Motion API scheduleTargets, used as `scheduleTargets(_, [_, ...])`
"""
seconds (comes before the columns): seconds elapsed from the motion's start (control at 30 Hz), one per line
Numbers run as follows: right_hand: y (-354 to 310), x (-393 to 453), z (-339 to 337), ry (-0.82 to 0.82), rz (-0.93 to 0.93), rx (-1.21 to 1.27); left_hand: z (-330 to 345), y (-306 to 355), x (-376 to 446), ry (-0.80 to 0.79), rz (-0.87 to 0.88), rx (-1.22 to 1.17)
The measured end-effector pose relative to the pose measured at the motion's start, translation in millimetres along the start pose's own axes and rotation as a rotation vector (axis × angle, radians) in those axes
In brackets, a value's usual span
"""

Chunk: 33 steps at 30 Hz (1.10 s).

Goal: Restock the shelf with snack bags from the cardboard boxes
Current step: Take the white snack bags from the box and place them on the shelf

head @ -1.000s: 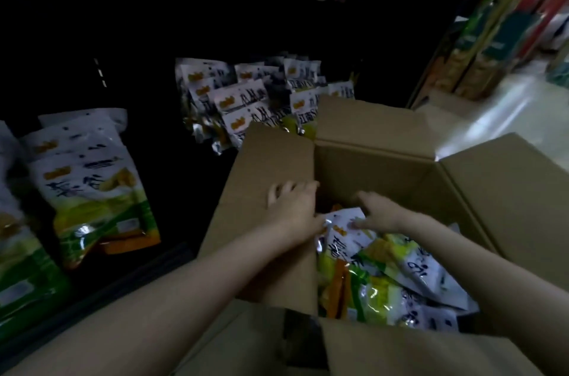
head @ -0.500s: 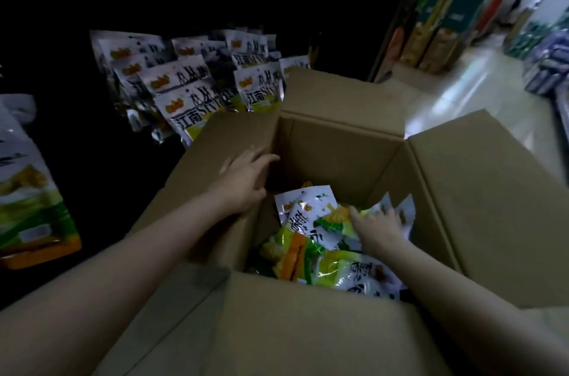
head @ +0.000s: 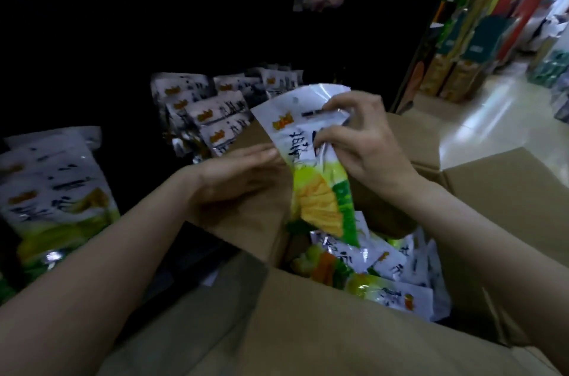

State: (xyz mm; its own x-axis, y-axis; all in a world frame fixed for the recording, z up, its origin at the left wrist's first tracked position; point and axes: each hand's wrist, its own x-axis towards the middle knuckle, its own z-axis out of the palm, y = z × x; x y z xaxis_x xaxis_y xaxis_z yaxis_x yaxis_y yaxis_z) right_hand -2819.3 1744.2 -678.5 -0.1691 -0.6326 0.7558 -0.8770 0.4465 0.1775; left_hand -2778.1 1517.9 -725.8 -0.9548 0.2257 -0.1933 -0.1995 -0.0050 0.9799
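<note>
My right hand [head: 366, 144] pinches a bag [head: 314, 160] by its upper part, holding it up over the open box [head: 308, 329]. My left hand [head: 237, 172], at nine o'clock of it, lies flat with straight fingers touching its edge. More bags [head: 378, 271] lie in the box; others [head: 212, 110] stand on the dark shelf at eleven o'clock.

Left hand [head: 237, 172]: bare, no glove, ring or watch.
Right hand [head: 363, 141]: bare likewise.
Forearms: bare, no sleeves in view.
</note>
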Motion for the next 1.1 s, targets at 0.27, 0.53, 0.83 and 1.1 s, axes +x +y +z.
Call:
scheduleTargets(0.27, [-68, 92, 72, 0.063, 0.241, 0.202, -81, 28, -88, 0.44, 0.254, -0.106])
scheduleTargets(0.53, [-201, 111, 176, -0.822, 0.739, 1.096, -168, -67, -175, 0.854, -0.052, -0.126])
scheduleTargets(0.83, [-282, 60, 262, -1.182, 0.789, 0.717, -186, -122, -178, 1.032, -0.411, 0.809])
scheduleTargets(1.1, [-284, 80, 277, -1.096, 0.671, 0.477, -200, -131, -194, 0.999, -0.338, 0.924])
